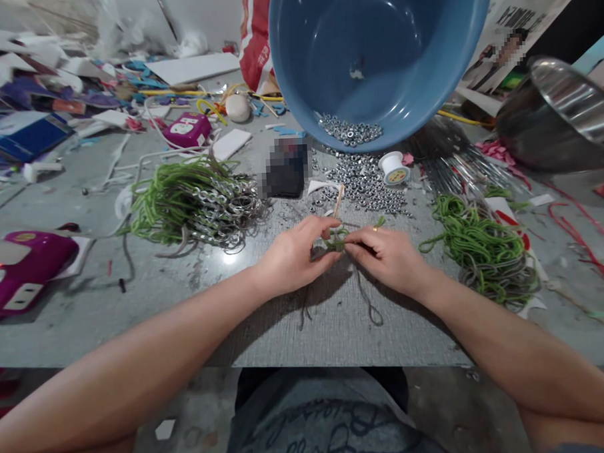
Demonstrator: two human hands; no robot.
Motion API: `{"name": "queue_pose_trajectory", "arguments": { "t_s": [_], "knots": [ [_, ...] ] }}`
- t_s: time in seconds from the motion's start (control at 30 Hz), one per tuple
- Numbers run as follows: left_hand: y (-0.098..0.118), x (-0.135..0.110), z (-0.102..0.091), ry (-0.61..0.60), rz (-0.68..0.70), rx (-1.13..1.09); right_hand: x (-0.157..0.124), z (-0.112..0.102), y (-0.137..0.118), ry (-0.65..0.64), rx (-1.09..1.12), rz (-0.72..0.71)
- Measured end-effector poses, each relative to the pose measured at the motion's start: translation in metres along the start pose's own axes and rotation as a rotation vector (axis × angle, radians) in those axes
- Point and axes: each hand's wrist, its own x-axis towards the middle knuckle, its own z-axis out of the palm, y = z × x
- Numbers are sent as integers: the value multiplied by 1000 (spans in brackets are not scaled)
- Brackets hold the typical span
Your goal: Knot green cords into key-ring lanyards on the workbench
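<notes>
My left hand [303,252] and my right hand [383,257] meet over the table's middle, fingertips almost touching. Between them is a green and grey cord [336,239], pinched by both hands. Its grey ends hang toward me, one forming a small loop [374,315]. A thin wooden stick [339,201] stands up by my left fingers; whether that hand grips it I cannot tell. A bundle of green cords with metal rings [195,201] lies to the left. On the right rests a heap of green and grey cords [483,248].
A tilted blue basin [375,56] holds small metal nuts [350,132], with more scattered below it. Beside them are a white spool [394,168] and a dark phone [285,168]. A purple glue gun [33,268] lies left, a steel bowl [532,123] right.
</notes>
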Motion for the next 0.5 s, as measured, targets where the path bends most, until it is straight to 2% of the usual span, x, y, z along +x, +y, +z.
{"name": "queue_pose_trajectory", "arguments": {
  "t_s": [0.3, 0.5],
  "knots": [
    [-2, -1, 3, 90, 269, 374, 0, 0, -3, -31, 20, 30],
    [-1, 3, 3, 68, 260, 380, -1, 1, -3, -15, 34, 60]
  ]
}}
